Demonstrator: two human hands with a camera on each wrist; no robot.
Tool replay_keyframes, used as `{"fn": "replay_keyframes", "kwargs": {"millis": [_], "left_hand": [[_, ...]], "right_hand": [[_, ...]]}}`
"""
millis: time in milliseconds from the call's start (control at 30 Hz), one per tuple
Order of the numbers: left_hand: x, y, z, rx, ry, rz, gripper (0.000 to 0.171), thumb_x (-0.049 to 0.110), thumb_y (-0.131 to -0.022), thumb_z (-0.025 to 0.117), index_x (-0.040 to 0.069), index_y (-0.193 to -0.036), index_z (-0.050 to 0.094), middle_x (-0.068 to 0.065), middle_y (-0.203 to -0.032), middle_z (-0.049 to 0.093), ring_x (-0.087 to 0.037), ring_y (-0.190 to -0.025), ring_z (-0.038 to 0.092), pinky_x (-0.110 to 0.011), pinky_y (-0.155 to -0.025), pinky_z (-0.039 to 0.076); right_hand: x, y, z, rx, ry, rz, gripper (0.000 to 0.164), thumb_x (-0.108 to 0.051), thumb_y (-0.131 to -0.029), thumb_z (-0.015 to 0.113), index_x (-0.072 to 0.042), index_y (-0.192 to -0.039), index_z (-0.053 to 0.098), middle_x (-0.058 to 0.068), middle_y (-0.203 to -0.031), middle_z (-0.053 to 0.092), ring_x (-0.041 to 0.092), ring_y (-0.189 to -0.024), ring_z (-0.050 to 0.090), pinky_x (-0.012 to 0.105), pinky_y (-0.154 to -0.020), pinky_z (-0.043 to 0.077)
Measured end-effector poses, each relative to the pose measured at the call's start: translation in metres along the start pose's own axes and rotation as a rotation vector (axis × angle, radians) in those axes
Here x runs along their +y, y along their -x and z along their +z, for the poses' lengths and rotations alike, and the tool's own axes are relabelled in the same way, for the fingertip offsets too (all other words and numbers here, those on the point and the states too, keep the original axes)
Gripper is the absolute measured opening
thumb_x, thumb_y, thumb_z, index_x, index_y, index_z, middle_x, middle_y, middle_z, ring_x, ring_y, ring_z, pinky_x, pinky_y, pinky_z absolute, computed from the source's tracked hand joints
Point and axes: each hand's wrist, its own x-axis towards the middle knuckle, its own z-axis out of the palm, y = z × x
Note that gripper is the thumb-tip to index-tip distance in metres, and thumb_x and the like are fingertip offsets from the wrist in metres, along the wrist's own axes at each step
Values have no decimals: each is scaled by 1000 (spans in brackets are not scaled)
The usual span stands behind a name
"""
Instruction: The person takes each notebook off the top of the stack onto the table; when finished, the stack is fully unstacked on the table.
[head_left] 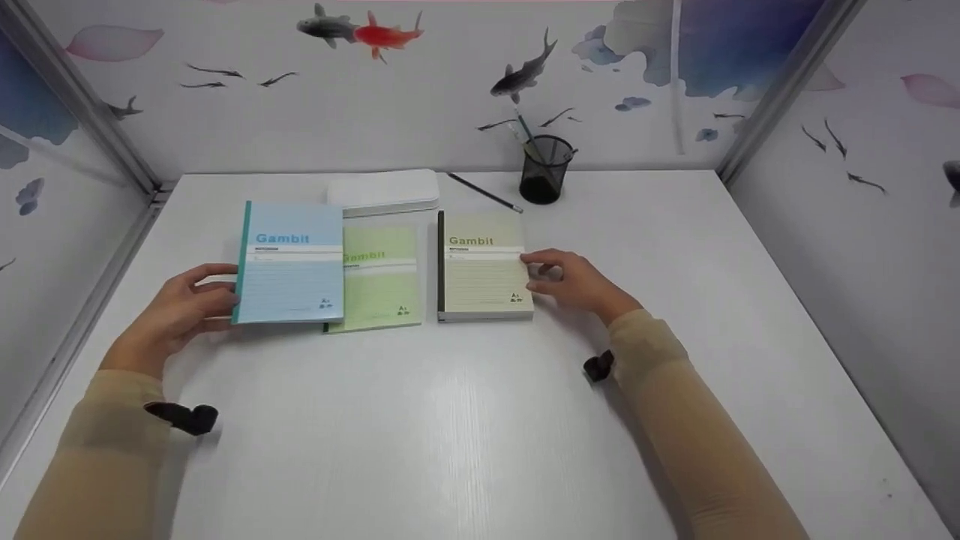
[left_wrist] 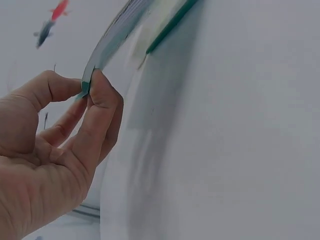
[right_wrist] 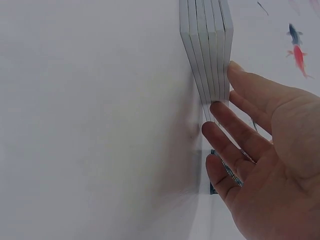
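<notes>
My left hand (head_left: 184, 307) pinches a light-blue notebook (head_left: 292, 277) by its green spine, with thumb on one face and fingers on the other in the left wrist view. The notebook hangs above the table and overlaps a light-green notebook (head_left: 382, 292), which lies flat. To the right sits a neat stack of notebooks (head_left: 484, 281), its top cover beige with a dark spine. My right hand (head_left: 570, 281) rests against the stack's right side, fingers loosely extended. In the right wrist view, the fingertips (right_wrist: 218, 107) meet the page edges and the thumb lies at the top cover's edge.
Behind the notebooks lies a white flat case (head_left: 386, 191). A dark pencil (head_left: 484, 192) lies beside it, and a black mesh pen cup (head_left: 544, 176) with pens stands near the back wall. Panels printed with fish surround the white table (head_left: 420, 435).
</notes>
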Motion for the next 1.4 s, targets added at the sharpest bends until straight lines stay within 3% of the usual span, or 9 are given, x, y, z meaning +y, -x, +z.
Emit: {"fn": "replay_keyframes", "kwargs": {"millis": [167, 333, 467, 600, 700, 967, 1400], "left_hand": [[-14, 5, -28, 21, -19, -20, 69, 16, -102, 61, 12, -162, 27, 23, -110, 63, -4, -99, 71, -28, -87, 62], [-24, 5, -40, 32, -61, -29, 73, 18, -102, 62, 8, -164, 25, 21, -113, 64, -2, -98, 70, -26, -86, 61], [-26, 3, -39, 61, -242, -35, 70, 22, -101, 61, 4, -161, 31, -9, -137, 59, -4, -97, 68, -24, -84, 61], [-25, 1, -35, 74, -428, -25, 69, 21, -98, 63, -2, -157, 36, -30, -147, 48, -22, -109, 65, -24, -81, 61], [-23, 1, -34, 78, -478, -14, 72, 20, -96, 67, -4, -156, 37, -33, -146, 47, -31, -113, 62, -24, -81, 62], [-19, -5, -35, 73, -531, -16, 81, 25, -92, 76, 0, -158, 36, -34, -145, 48, -23, -103, 68, -27, -82, 62], [-15, -2, -30, 78, -552, -33, 73, 20, -92, 75, -6, -152, 43, -34, -140, 49, -36, -109, 64, -32, -81, 63]], "right_hand": [[-2, -2, -1, -7, -2, 10, 52, -21, -97, 74, -26, -147, 59, 2, -154, 53, 28, -134, 53, 51, -120, 36], [-1, -2, 0, -5, 2, -5, 53, -20, -97, 74, -24, -147, 59, 3, -154, 53, 28, -133, 54, 52, -120, 36], [2, -2, 2, -11, 22, -23, 54, -19, -97, 73, -21, -148, 58, 5, -154, 53, 29, -133, 54, 52, -119, 38], [3, -3, 3, -2, 25, -17, 53, -19, -97, 74, -23, -148, 58, 3, -154, 54, 28, -134, 54, 52, -119, 37], [2, -3, 3, -1, 24, -4, 53, -21, -97, 73, -25, -148, 58, 1, -154, 54, 28, -136, 52, 52, -120, 36], [0, -2, 1, -3, 12, 26, 53, -23, -98, 73, -27, -148, 58, 0, -154, 53, 27, -138, 51, 52, -122, 35], [0, -1, 2, 3, 7, -16, 53, -19, -98, 73, -21, -148, 58, 4, -153, 54, 29, -137, 52, 52, -121, 36]]}}
